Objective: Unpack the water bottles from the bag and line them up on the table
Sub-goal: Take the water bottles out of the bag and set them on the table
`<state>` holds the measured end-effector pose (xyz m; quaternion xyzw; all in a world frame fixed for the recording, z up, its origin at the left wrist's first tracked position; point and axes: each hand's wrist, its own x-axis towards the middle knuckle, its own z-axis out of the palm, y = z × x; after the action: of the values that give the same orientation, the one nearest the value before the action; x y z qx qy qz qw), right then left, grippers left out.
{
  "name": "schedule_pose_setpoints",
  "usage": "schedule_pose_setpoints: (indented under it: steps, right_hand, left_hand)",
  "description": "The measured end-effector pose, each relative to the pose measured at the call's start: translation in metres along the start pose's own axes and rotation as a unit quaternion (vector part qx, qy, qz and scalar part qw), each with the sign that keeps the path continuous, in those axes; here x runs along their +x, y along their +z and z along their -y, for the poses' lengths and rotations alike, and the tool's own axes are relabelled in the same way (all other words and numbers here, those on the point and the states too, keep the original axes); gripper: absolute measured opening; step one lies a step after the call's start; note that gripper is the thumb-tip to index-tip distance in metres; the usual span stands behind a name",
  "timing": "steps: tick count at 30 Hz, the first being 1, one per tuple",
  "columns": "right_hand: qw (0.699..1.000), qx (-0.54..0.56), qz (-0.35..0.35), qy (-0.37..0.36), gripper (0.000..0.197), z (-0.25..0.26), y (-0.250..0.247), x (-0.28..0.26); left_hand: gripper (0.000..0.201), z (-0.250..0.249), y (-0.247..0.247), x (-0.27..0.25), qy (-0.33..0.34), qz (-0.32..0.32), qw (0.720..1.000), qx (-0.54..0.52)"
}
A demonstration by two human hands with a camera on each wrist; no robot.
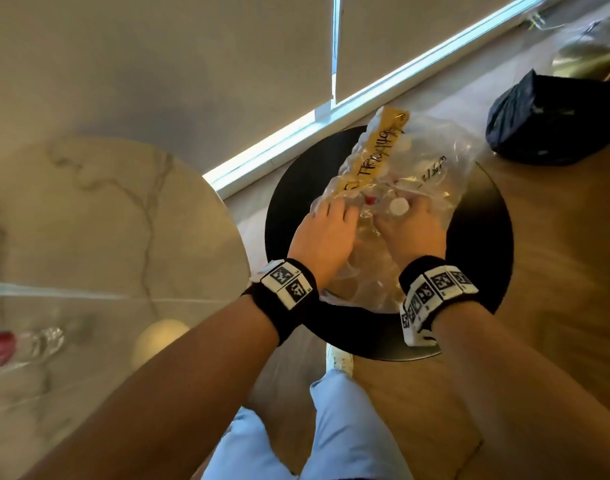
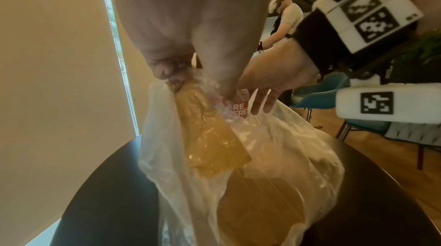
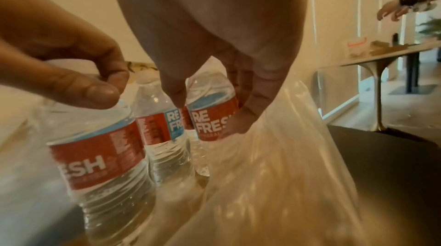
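Note:
A clear plastic bag (image 1: 417,174) with a yellow strip (image 1: 376,150) stands on a round black side table (image 1: 476,244). Several water bottles with red labels stand upright inside it. My left hand (image 1: 326,233) pinches the bag's rim by the yellow strip (image 2: 210,137). My right hand (image 1: 412,230) reaches into the bag, thumb and fingers (image 3: 248,118) curled round one bottle (image 3: 212,123) near its shoulder. Two more bottles (image 3: 102,155) (image 3: 164,137) stand beside it. A white cap (image 1: 398,206) shows between my hands. One bottle (image 1: 23,344), blurred, is on the marble table (image 1: 106,237) at the far left.
The marble table is left of the black one, with a narrow gap between. A dark bag (image 1: 552,126) lies on the wooden floor at the back right. Another person (image 2: 286,16) and a teal chair (image 2: 317,91) are farther off. My leg and shoe (image 1: 338,358) are below.

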<state>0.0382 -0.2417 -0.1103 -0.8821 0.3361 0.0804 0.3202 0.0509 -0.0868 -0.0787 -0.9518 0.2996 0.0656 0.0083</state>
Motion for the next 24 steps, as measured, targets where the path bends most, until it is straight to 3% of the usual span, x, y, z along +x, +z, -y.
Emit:
schedule_pose_setpoints:
  steps: [2, 4, 6, 9, 14, 17, 20, 24]
  right_hand:
    - [0.999, -0.043, 0.021, -0.014, 0.064, -0.005, -0.002, -0.009]
    - [0.997, -0.065, 0.023, -0.037, 0.058, -0.013, -0.003, -0.018]
    - [0.996, -0.07, 0.026, -0.058, 0.055, -0.014, -0.005, -0.028]
    - [0.994, -0.07, 0.026, -0.085, 0.055, -0.006, -0.014, -0.045]
    - [0.985, -0.082, -0.001, -0.149, 0.055, 0.025, -0.047, -0.095]
    - [0.972, -0.09, -0.037, -0.215, 0.056, 0.053, -0.066, -0.129]
    - [0.959, -0.08, -0.037, -0.271, 0.052, 0.091, -0.071, -0.17]
    - [0.926, -0.079, 0.032, -0.367, 0.046, 0.147, -0.033, -0.23]
  left_hand:
    - [0.034, 0.001, -0.004, -0.001, -0.024, 0.007, 1.0, 0.004]
    - [0.051, 0.003, -0.007, -0.004, -0.052, 0.038, 0.998, 0.019]
    - [0.054, 0.005, -0.007, -0.007, -0.038, 0.04, 0.998, 0.038]
    - [0.034, 0.013, -0.014, -0.012, 0.019, -0.008, 0.999, 0.04]
    - [0.049, 0.027, -0.043, -0.048, 0.03, -0.12, 0.989, -0.084]
    - [0.048, 0.043, -0.07, -0.087, -0.042, -0.127, 0.964, -0.23]
    - [0.033, 0.067, -0.091, -0.139, -0.126, -0.144, 0.916, -0.351]
    - [0.029, 0.119, -0.098, -0.224, -0.218, -0.178, 0.858, -0.43]
